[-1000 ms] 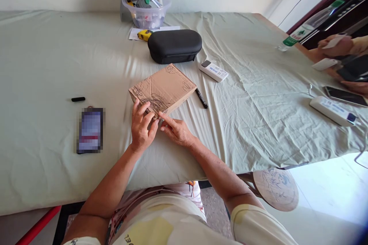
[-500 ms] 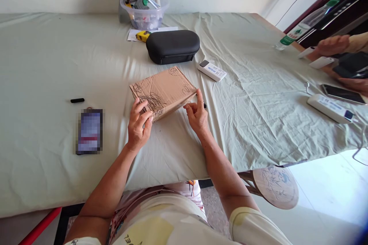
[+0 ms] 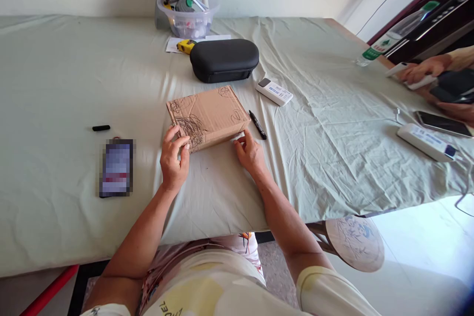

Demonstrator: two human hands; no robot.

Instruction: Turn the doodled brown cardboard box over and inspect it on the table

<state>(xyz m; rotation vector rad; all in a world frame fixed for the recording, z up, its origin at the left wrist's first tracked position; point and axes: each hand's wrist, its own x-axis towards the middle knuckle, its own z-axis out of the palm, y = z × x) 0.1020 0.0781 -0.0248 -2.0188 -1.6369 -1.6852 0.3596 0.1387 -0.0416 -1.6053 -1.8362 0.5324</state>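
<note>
A flat brown cardboard box (image 3: pixel 213 111) with black scribbles on its lid lies on the cloth in front of me. My left hand (image 3: pixel 174 160) grips its near left corner, with fingertips on the lid and the thumb at the front side. At the near right corner, my right hand (image 3: pixel 252 153) has its index finger against the box and its other fingers curled below. A black marker (image 3: pixel 258 125), without its cap, lies just right of the box. The black pen cap (image 3: pixel 101 128) is far to the left, above a phone-like item (image 3: pixel 116 168) that is blurred out.
Behind the box are a black zip case (image 3: pixel 224 60), a yellow tape measure (image 3: pixel 185 46) and a clear tub (image 3: pixel 190 19). A white power bank (image 3: pixel 274 92) lies right of the case. At far right, another person's hands (image 3: pixel 425 69) are near a bottle (image 3: pixel 392 37).
The box's right end has come down and turned slightly. My right hand has slid lower along its corner, uncovering the marker. My left hand has shifted slightly left.
</note>
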